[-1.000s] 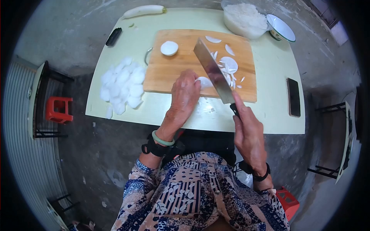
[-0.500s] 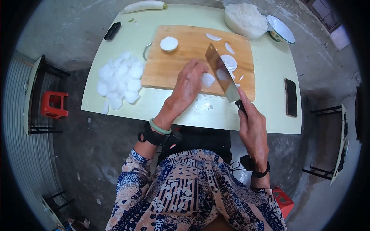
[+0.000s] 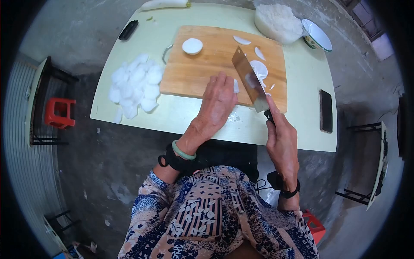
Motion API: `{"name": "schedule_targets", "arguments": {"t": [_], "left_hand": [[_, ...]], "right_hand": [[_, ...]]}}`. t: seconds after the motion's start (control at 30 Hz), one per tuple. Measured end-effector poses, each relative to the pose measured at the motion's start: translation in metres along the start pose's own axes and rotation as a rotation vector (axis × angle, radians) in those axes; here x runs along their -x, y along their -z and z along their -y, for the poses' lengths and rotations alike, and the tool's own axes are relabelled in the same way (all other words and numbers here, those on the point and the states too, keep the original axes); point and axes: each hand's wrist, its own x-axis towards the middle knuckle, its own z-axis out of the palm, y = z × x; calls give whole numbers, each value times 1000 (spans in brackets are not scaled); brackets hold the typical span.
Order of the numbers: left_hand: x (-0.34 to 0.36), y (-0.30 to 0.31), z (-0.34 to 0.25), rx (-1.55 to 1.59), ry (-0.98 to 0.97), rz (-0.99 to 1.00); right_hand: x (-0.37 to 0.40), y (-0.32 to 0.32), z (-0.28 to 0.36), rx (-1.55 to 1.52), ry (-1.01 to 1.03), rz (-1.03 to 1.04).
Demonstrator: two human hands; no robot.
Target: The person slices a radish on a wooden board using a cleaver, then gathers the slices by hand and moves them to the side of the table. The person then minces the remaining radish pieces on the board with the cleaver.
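Observation:
My right hand (image 3: pixel 282 144) grips the black handle of a cleaver (image 3: pixel 251 80), its broad blade slanting up and away over the wooden cutting board (image 3: pixel 202 69). Just left of the blade, my left hand (image 3: pixel 218 100) is closed with curled fingers at the board's front edge. A piece of white radish (image 3: pixel 236 86) shows beside those fingers, mostly covered by them. Beyond the blade lie a round radish slice (image 3: pixel 258 68) and thin offcuts (image 3: pixel 242 40). On the board's far left rests a radish chunk (image 3: pixel 192 46), cut side up.
A pile of radish slices (image 3: pixel 136 84) lies left of the board. Behind are a whole white radish (image 3: pixel 166 4), a black object (image 3: pixel 128 30), a clear container of white shreds (image 3: pixel 278 21) and a bowl (image 3: pixel 317 34). A phone (image 3: pixel 326 111) lies at right.
My left hand has shifted slightly toward me and to the right, its fingers now covering more of the radish piece. The cleaver stays nearly in place.

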Motion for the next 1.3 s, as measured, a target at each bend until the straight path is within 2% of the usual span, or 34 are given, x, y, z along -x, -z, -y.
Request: {"name": "schedule_targets", "arguments": {"t": [0.03,0.17,0.2,0.23,0.3,0.33,0.4,0.57,0.67,0.73,0.83,1.0,1.07,1.13,1.17,1.23,1.3], "left_hand": [[0,2,1,2,-65,21],[-3,-2,11,42,-129,74],[-3,-4,10,48,-88,-6],[-2,-6,10,53,-45,-85],[1,-2,6,36,-1,-62],[2,1,4,21,44,-41],[2,0,3,-19,50,-44],[-1,-3,0,-124,60,-86],[-3,-3,2,-163,21,-26],[-3,-4,8,-215,-24,22],[-3,-7,15,-309,-126,-23],[-7,0,29,-26,-23,-140],[-3,13,45,-13,-81,-330],[-1,45,63,-79,-39,-413],[2,67,72,-123,34,-413],[9,102,101,-302,64,-474],[19,131,133,-439,120,-455]], "right_hand": [[1,2,1,2,1,3],[-1,17,22,-37,-116,57],[-2,19,28,-75,-180,67],[-4,16,27,-77,-180,66],[-8,5,21,-76,103,-97],[-10,0,18,-79,102,-96],[-14,-7,13,110,4,103],[-16,-2,9,73,-1,79],[-8,0,9,47,-50,81],[-1,2,8,24,-71,77],[2,-3,6,-61,-37,18],[3,3,14,-130,-152,43],[4,10,15,-170,-174,51],[8,20,15,-277,-307,38],[13,16,3,-284,-212,-54],[16,27,5,-383,-417,-62],[20,33,-2,-380,-456,-112]]}}
